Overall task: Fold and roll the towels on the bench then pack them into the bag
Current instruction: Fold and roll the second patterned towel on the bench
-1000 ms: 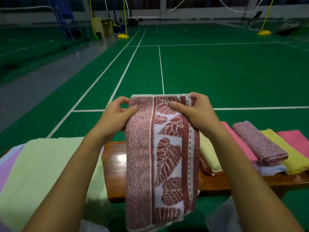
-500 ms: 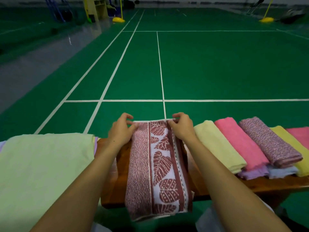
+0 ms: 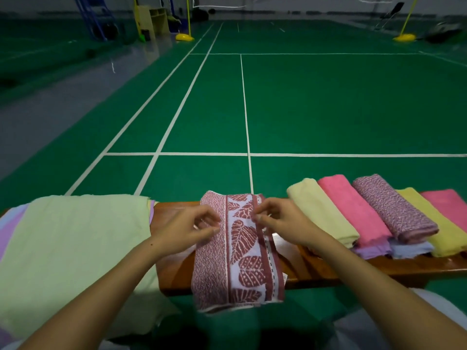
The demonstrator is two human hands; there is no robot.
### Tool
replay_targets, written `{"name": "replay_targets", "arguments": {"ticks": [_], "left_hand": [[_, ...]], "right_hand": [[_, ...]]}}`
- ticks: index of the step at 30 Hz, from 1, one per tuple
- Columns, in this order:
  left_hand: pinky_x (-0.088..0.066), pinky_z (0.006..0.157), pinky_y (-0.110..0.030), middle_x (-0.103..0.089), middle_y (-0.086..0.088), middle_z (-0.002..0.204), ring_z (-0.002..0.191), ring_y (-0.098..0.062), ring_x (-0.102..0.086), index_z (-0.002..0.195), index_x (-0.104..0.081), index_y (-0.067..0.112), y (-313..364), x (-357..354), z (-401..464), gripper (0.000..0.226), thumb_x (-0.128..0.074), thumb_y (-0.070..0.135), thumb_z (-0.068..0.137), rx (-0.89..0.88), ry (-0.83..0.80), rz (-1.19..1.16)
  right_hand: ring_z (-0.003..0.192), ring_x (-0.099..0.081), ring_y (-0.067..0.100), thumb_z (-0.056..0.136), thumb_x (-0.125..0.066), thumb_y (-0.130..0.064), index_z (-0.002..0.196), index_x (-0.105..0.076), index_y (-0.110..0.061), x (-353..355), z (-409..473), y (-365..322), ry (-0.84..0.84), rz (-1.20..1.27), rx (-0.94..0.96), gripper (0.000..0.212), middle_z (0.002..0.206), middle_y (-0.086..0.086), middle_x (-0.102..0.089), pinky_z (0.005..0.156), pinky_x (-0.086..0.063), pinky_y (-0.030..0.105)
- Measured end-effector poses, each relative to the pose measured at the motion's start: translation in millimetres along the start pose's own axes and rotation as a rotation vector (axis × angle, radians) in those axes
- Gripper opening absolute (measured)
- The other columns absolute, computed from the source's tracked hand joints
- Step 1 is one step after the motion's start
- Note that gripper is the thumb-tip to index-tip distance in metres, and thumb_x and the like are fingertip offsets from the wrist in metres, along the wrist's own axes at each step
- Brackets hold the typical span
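From my remote seat I see the folded leaf-print towel (image 3: 240, 251) lying across the wooden worktop (image 3: 328, 271) at 6 o'clock, its near end hanging over the edge. The left hand (image 3: 187, 227) and right hand (image 3: 280, 223) hover over its far half, fingers loosely curled, holding nothing. Rolled towels (image 3: 366, 213) sit at 3 o'clock, a pale green towel (image 3: 70, 248) at 9 o'clock.

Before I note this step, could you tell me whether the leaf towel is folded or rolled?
Folded, not rolled: the leaf towel lies flat as a long strip across the bench, its near end hanging over the edge.
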State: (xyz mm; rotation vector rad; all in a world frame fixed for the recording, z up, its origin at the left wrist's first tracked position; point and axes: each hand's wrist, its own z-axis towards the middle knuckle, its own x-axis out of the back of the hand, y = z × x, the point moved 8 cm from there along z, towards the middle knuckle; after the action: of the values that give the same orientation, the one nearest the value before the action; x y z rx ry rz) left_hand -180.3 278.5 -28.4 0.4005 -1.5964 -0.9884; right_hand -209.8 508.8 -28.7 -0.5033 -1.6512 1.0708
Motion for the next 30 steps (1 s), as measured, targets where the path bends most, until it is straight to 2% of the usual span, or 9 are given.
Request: {"name": "replay_targets", "arguments": {"ticks": [3,6,9,11,15,17,22,26,30], "left_hand": [[-0.059,0.092,-0.026,-0.072,0.018,0.109,0.104,-0.006,-0.070,0.111,-0.073,0.030,-4,-25,-27,0.016,-0.077,0.032,0.096,-0.030,-0.148,0.054],[-0.054,0.095,-0.019,-0.070,0.024,0.113,0.108,0.005,-0.064,0.114,-0.070,0.038,-15,-36,-40,0.022,-0.073,0.048,0.096,-0.031,-0.182,0.203],[-0.055,0.097,-0.027,-0.065,0.025,0.124,0.112,0.006,-0.060,0.116,-0.063,0.044,-24,-38,-40,0.037,-0.069,0.068,0.089,-0.022,-0.186,0.293],[-0.051,0.104,-0.032,-0.058,0.023,0.142,0.122,0.005,-0.055,0.112,-0.056,0.046,-28,-40,-37,0.039,-0.069,0.072,0.086,-0.013,-0.215,0.346],[-0.019,0.129,-0.050,-0.029,0.023,0.168,0.146,0.005,-0.026,0.107,-0.051,0.043,-37,-42,-30,0.040,-0.062,0.076,0.088,0.021,-0.236,0.503],[-0.009,0.131,-0.055,-0.022,0.022,0.171,0.158,0.000,-0.013,0.107,-0.053,0.046,-41,-41,-28,0.042,-0.057,0.082,0.087,0.011,-0.237,0.516],[0.010,0.130,-0.043,0.002,0.027,0.171,0.158,0.000,0.015,0.117,-0.053,0.053,-39,-47,-38,0.057,-0.067,0.088,0.074,0.034,-0.333,0.462],[0.007,0.130,-0.041,0.001,0.020,0.174,0.161,-0.005,0.012,0.116,-0.054,0.055,-37,-48,-37,0.049,-0.063,0.085,0.079,0.002,-0.304,0.542],[-0.009,0.124,-0.032,-0.022,0.019,0.172,0.160,-0.010,-0.013,0.115,-0.067,0.052,-32,-41,-32,0.039,-0.067,0.075,0.084,-0.050,-0.236,0.514]], "right_hand": [[0.096,-0.072,0.011,0.100,-0.069,-0.032,0.109,-0.069,-0.025,-20,-31,8,-0.166,-0.105,0.027,0.010,0.106,-0.005,-0.072,0.086,-0.063,0.038],[0.102,-0.068,0.007,0.097,-0.071,-0.044,0.106,-0.067,-0.032,-33,-53,16,-0.263,-0.225,0.063,0.015,0.108,-0.012,-0.071,0.090,-0.059,0.034],[0.100,-0.065,0.006,0.096,-0.070,-0.050,0.102,-0.066,-0.036,-33,-58,17,-0.243,-0.268,0.127,0.016,0.107,-0.016,-0.069,0.088,-0.056,0.036],[0.101,-0.062,0.007,0.096,-0.069,-0.053,0.104,-0.064,-0.036,-35,-55,16,-0.254,-0.340,0.179,0.020,0.111,-0.016,-0.066,0.088,-0.053,0.039],[0.136,-0.044,0.010,0.091,-0.071,-0.061,0.120,-0.060,-0.036,-44,-46,19,-0.311,-0.501,0.199,0.039,0.150,-0.010,-0.047,0.113,-0.039,0.030],[0.143,-0.037,0.011,0.087,-0.070,-0.068,0.130,-0.058,-0.036,-46,-42,20,-0.315,-0.620,0.201,0.055,0.160,-0.009,-0.036,0.116,-0.034,0.029],[0.145,-0.040,0.019,0.083,-0.062,-0.076,0.134,-0.056,-0.033,-47,-40,14,-0.319,-0.755,0.251,0.067,0.163,-0.004,-0.036,0.117,-0.039,0.038],[0.145,-0.041,0.022,0.084,-0.062,-0.074,0.131,-0.056,-0.033,-50,-40,16,-0.319,-0.769,0.269,0.062,0.162,-0.001,-0.037,0.117,-0.040,0.041],[0.142,-0.040,0.024,0.090,-0.057,-0.065,0.128,-0.057,-0.034,-54,-37,20,-0.250,-0.802,0.279,0.049,0.158,-0.001,-0.041,0.118,-0.040,0.045]]}}
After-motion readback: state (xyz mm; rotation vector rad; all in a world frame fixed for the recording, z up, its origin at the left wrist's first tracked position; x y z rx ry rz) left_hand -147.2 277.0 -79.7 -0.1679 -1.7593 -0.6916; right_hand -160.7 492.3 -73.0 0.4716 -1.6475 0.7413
